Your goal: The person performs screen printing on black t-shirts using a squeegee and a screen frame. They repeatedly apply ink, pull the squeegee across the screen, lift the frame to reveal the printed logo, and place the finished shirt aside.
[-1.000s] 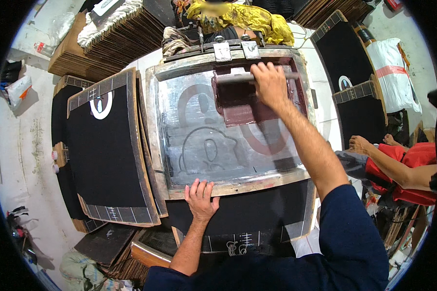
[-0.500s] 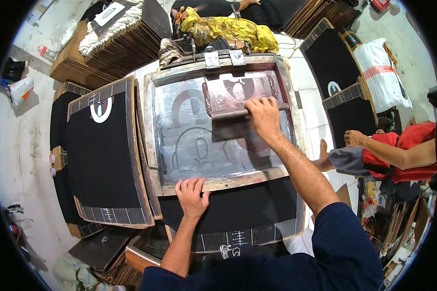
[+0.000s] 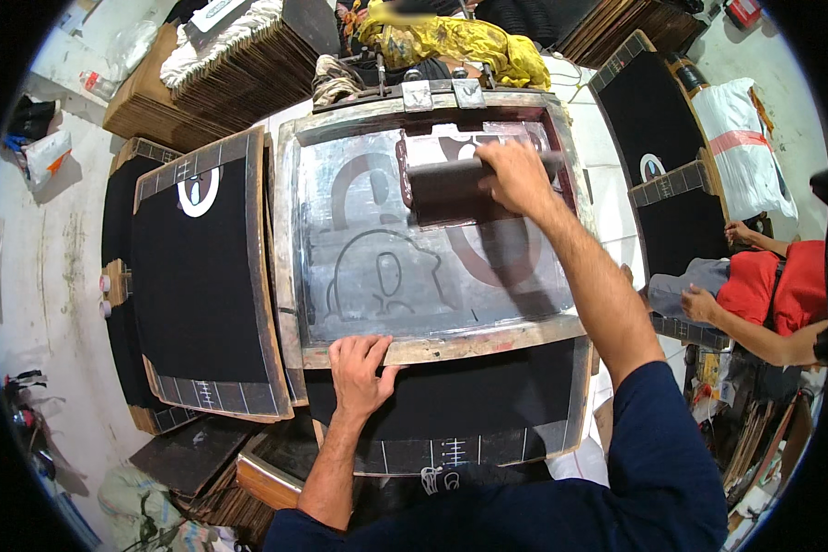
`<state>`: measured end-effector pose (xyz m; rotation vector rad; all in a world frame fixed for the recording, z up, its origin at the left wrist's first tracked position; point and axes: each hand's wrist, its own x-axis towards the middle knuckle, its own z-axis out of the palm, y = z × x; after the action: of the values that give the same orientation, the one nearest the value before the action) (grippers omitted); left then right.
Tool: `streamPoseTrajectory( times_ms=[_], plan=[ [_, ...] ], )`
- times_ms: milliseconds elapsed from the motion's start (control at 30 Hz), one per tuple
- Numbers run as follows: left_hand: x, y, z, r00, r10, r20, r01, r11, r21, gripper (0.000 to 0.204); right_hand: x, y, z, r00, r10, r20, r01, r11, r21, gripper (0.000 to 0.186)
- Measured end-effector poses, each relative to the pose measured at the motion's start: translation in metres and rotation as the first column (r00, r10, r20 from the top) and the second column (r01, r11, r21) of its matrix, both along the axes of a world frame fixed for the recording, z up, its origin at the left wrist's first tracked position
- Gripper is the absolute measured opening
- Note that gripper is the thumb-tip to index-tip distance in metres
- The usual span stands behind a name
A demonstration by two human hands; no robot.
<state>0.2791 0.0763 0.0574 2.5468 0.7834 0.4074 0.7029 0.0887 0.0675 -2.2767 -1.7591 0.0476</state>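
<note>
A wooden-framed printing screen [image 3: 451, 348] lies over a black cloth [image 3: 451, 396] stretched on a board in front of me. My right hand [image 3: 520, 177] is closed around the handle of a wide squeegee [image 3: 446, 187], which stands on the mesh at the far right. Dark red ink [image 3: 405, 179] borders the squeegee's area, and a white and dark red patch shows beyond it. Cartoon outlines [image 3: 386, 281] show on the grey mesh. My left hand [image 3: 362, 373] rests on the screen's near edge, fingers over the wood and thumb apart.
Two metal clamps [image 3: 418, 95] hold the screen's far edge. Boards with printed black cloth [image 3: 198, 294] stand left; more black-covered boards [image 3: 649, 106] are right. A co-worker's hand [image 3: 704, 304] and red clothing [image 3: 750, 285] are at the right. Yellow cloth [image 3: 451, 44] lies behind.
My right hand has pushed the squeegee away from me toward the screen's far edge. My left hand stays on the near edge. The co-worker's arms have shifted, and the view has moved slightly.
</note>
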Motion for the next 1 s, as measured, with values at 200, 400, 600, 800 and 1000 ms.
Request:
streamPoseTrajectory(
  times_ms=[200,400,600,800,1000],
  plan=[
    [0.002,-0.003,0.007,0.999,0.021,-0.042,-0.020,1.000,0.019,0.047,0.079,0.099,-0.016,0.993,-0.020,0.120,0.015,0.999,0.037,0.060],
    [0.000,-0.007,0.004,0.999,0.033,-0.010,-0.033,0.999,0.026,0.046,0.045,0.060,-0.020,0.983,-0.184,0.012,0.139,0.780,0.610,0.066],
    [0.012,-0.001,0.045,1.000,0.002,-0.007,-0.002,1.000,0.000,0.048,-0.154,-0.147,0.022,0.952,-0.210,-0.222,0.269,0.920,0.285,0.042],
    [0.016,0.044,0.173,0.992,-0.125,0.007,0.121,0.967,0.223,0.052,-0.164,-0.141,0.140,0.973,-0.229,0.032,0.176,0.823,0.540,0.037],
    [-0.044,0.117,0.111,0.685,0.291,0.668,-0.603,0.740,0.297,0.040,-0.101,-0.056,0.280,0.960,-0.280,-0.001,0.213,0.729,0.651,0.035]
  ],
)
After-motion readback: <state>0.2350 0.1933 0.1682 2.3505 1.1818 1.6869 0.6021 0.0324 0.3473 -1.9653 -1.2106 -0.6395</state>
